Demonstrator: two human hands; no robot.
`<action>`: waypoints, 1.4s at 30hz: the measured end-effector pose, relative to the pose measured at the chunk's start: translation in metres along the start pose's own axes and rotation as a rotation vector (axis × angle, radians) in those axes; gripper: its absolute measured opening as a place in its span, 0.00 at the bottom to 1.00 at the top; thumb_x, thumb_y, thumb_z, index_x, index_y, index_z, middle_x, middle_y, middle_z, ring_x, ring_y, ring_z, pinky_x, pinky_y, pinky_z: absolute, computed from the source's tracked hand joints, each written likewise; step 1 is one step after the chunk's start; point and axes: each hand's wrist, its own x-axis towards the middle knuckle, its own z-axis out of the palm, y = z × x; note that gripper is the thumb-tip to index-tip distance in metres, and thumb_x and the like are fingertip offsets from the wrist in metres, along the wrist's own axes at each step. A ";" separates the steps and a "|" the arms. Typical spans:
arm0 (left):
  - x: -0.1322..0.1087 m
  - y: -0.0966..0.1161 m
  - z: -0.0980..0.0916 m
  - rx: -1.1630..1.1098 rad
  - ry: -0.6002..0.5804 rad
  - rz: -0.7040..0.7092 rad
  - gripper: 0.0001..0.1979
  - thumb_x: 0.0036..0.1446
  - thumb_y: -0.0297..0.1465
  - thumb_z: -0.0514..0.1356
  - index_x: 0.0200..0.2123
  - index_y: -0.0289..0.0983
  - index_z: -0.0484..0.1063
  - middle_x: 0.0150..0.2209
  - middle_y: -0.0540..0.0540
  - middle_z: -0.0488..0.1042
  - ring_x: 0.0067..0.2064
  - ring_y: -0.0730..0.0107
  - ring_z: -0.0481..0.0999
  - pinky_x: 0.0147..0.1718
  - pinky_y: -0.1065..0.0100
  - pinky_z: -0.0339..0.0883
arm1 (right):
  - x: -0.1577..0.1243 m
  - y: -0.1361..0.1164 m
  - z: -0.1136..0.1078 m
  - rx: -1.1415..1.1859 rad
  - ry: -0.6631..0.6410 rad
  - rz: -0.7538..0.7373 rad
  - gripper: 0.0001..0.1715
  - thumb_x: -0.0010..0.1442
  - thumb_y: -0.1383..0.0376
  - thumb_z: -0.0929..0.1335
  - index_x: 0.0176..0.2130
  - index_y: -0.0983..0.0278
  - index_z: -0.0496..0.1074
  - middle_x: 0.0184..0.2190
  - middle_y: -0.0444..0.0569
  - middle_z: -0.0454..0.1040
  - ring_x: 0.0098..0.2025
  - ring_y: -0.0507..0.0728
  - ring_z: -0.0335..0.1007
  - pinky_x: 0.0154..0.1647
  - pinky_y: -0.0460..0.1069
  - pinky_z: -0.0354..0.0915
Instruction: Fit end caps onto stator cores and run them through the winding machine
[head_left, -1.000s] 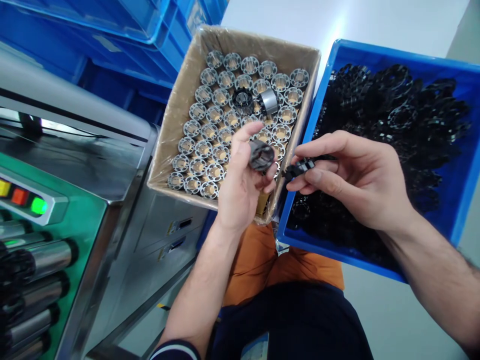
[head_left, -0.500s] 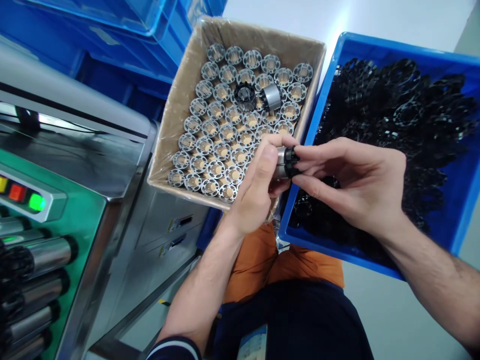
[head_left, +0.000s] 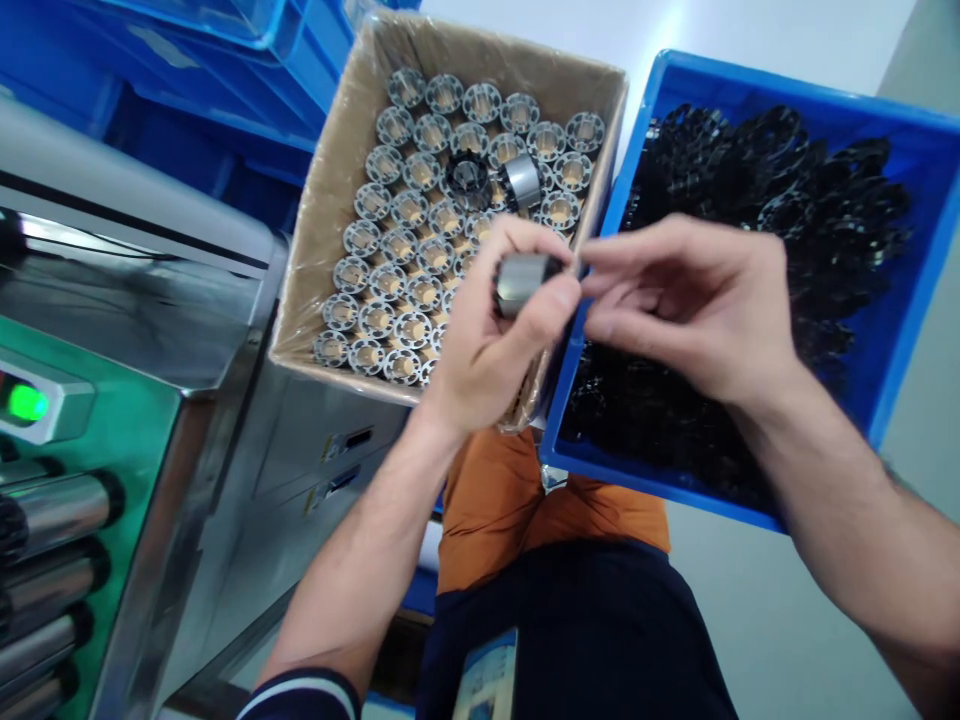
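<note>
My left hand (head_left: 487, 330) is closed around a silver stator core (head_left: 523, 283), a short metal cylinder with black plastic at its ends. It holds the piece above the right side of a cardboard box (head_left: 322, 230). My right hand (head_left: 690, 300) hovers over the edge of the blue bin, its fingertips close against the left fingertips. Its thumb and index finger are apart, and no part shows between them. Upright rows of bare metal cores (head_left: 388, 283) fill the box. On top lie a core with a black end piece (head_left: 469, 178) and another silver-and-black core (head_left: 523, 182).
A blue bin (head_left: 660, 490) of loose black plastic rings (head_left: 795, 220) stands right of the box. To the left is a green machine panel (head_left: 142, 420) with a lit green button (head_left: 28, 402) and metal cylinders (head_left: 60, 515). Blue crates (head_left: 225, 90) stand behind.
My left hand has turned the core, so its silver side now faces up between thumb and fingers. My right fingers have come off its black end. The view has shifted slightly.
</note>
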 end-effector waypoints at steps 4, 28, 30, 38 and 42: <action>0.059 0.014 -0.026 0.610 -0.014 0.256 0.23 0.82 0.53 0.69 0.62 0.43 0.75 0.60 0.41 0.77 0.60 0.48 0.81 0.70 0.44 0.78 | 0.007 -0.008 -0.043 -0.490 -0.150 0.088 0.14 0.68 0.51 0.87 0.42 0.55 0.91 0.35 0.45 0.89 0.34 0.59 0.82 0.38 0.57 0.79; -0.019 0.043 -0.090 0.677 -0.330 -0.026 0.17 0.74 0.56 0.74 0.50 0.53 0.93 0.49 0.42 0.85 0.48 0.50 0.85 0.49 0.53 0.82 | -0.006 0.018 -0.028 -1.099 -0.510 0.257 0.21 0.70 0.74 0.72 0.58 0.59 0.85 0.53 0.55 0.87 0.53 0.67 0.86 0.56 0.60 0.80; -0.021 0.036 -0.080 0.362 -0.171 -0.043 0.15 0.69 0.49 0.81 0.49 0.49 0.89 0.58 0.43 0.85 0.57 0.50 0.88 0.53 0.53 0.87 | -0.003 0.016 -0.039 -1.001 -0.399 0.156 0.22 0.68 0.74 0.73 0.57 0.59 0.87 0.52 0.54 0.87 0.50 0.65 0.85 0.57 0.60 0.80; -0.010 0.001 0.000 -0.484 0.076 -0.304 0.21 0.71 0.53 0.73 0.50 0.42 0.81 0.54 0.39 0.89 0.42 0.58 0.89 0.22 0.68 0.72 | -0.001 0.004 -0.018 0.028 -0.092 -0.045 0.38 0.61 0.61 0.87 0.66 0.55 0.80 0.48 0.46 0.87 0.49 0.59 0.86 0.44 0.50 0.84; -0.016 -0.007 0.006 -0.415 -0.001 -0.206 0.23 0.74 0.57 0.75 0.52 0.47 0.77 0.33 0.51 0.81 0.25 0.69 0.77 0.16 0.69 0.57 | -0.007 0.011 0.005 0.313 -0.163 0.034 0.44 0.63 0.51 0.88 0.70 0.55 0.76 0.51 0.47 0.89 0.45 0.57 0.88 0.38 0.48 0.83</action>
